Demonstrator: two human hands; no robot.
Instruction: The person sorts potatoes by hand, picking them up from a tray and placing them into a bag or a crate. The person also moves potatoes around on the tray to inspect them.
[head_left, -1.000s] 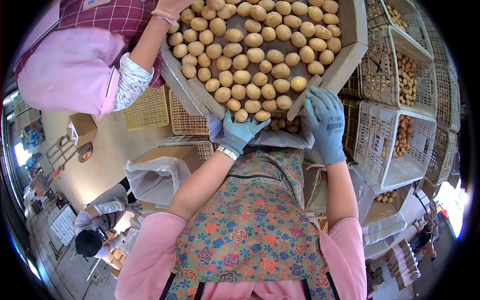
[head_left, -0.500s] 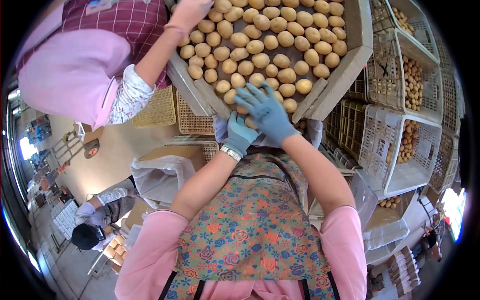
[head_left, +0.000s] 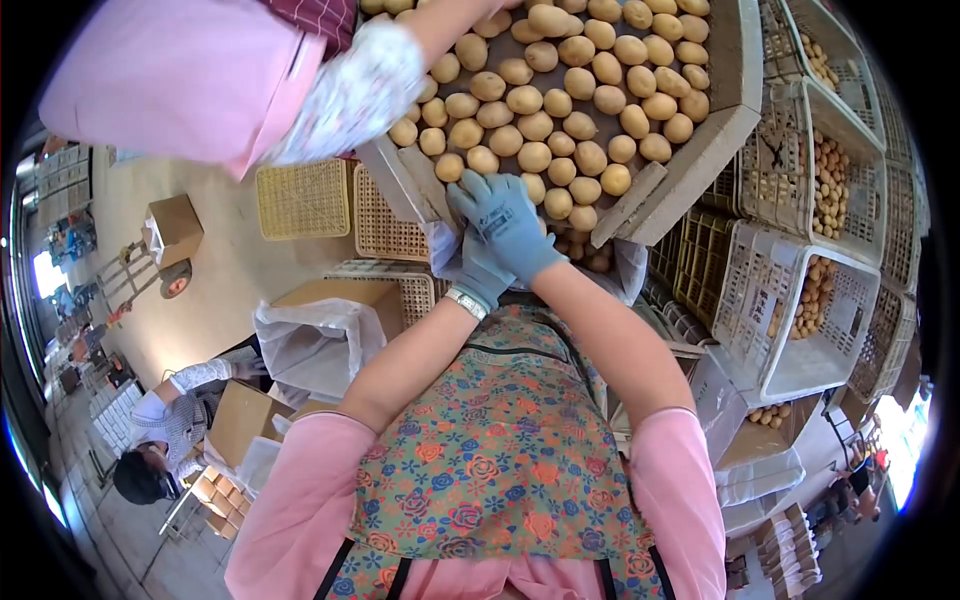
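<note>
Round tan potatoes [head_left: 535, 127] cover the sorting tray, whose worn board rim [head_left: 728, 140] narrows toward me into a chute. My right hand [head_left: 505, 228], in a blue-grey glove, lies at the chute's left side beside the nearest potatoes. Its fingers are loosely bent with small gaps, and I see no potato in them. My left hand [head_left: 482, 272], also gloved, is just below, mostly covered by the right hand; its fingers are hidden. More potatoes [head_left: 590, 255] lie under the chute mouth, where a pale plastic liner [head_left: 630, 268] hangs.
At upper left, a co-worker's floral sleeve [head_left: 365, 90] and bare forearm reach over the tray. White crates [head_left: 795, 310] holding potatoes are stacked on the right. A lined carton [head_left: 320, 340] and yellow crates [head_left: 300, 200] stand left. Another person [head_left: 165, 450] works at lower left.
My right hand has moved left and toward me, from over the potatoes onto my left hand, its fingers less spread. Potatoes now show below the chute. The co-worker's arm reaches farther right.
</note>
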